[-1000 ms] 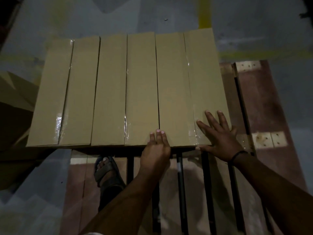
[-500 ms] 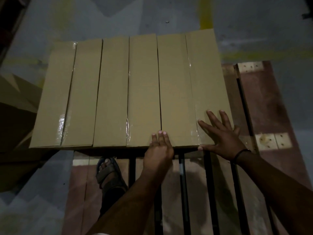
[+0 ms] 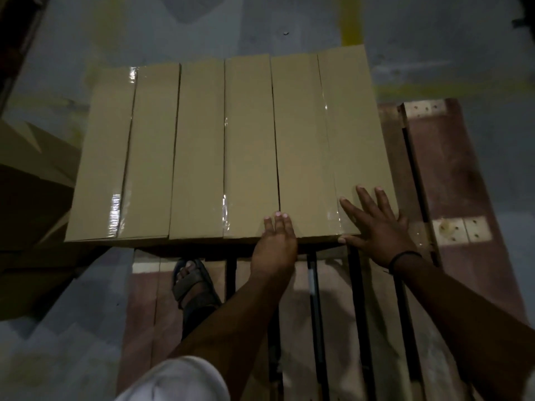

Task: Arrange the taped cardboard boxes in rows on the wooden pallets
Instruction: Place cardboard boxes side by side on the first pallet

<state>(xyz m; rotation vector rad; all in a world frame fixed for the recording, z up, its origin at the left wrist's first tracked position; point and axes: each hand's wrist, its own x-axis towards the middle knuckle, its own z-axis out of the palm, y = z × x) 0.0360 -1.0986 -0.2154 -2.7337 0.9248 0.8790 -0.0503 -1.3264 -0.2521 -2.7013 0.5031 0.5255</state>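
While three taped boxes form one row with their long axes pointing away from the person, the parts read from left to right.

Loose cardboard [image 3: 31, 169] lies off to the left and is not in play. The left box [image 3: 124, 157] and the middle box [image 3: 225, 146] are untouched, with a sandalled foot [image 3: 192, 280] standing before them.

The left hand [image 3: 275, 244] grips nothing. Its fingers are straight and held together, with their tips hooked just over the near top edge where the middle box meets the right box [image 3: 307, 134]. The palm seems to lie against the shadowed end face. A thin dark seam separates these two boxes.

The right hand [image 3: 379, 230], with a wristband [image 3: 405, 257], holds nothing. It lies flat with its fingers spread on the right box's near outer corner, and the thumb hangs over the near edge.

Bare boards of the pallet [image 3: 463, 175] continue to the right and toward the person.

The right box lies directly ahead of both sets of fingers, and the right hand is the nearer to its free side. Judged from this, the step in hand is squaring that box into the row. A push along the long axis would slide it away from the person, while leftward pressure from the right palm would close the seam.
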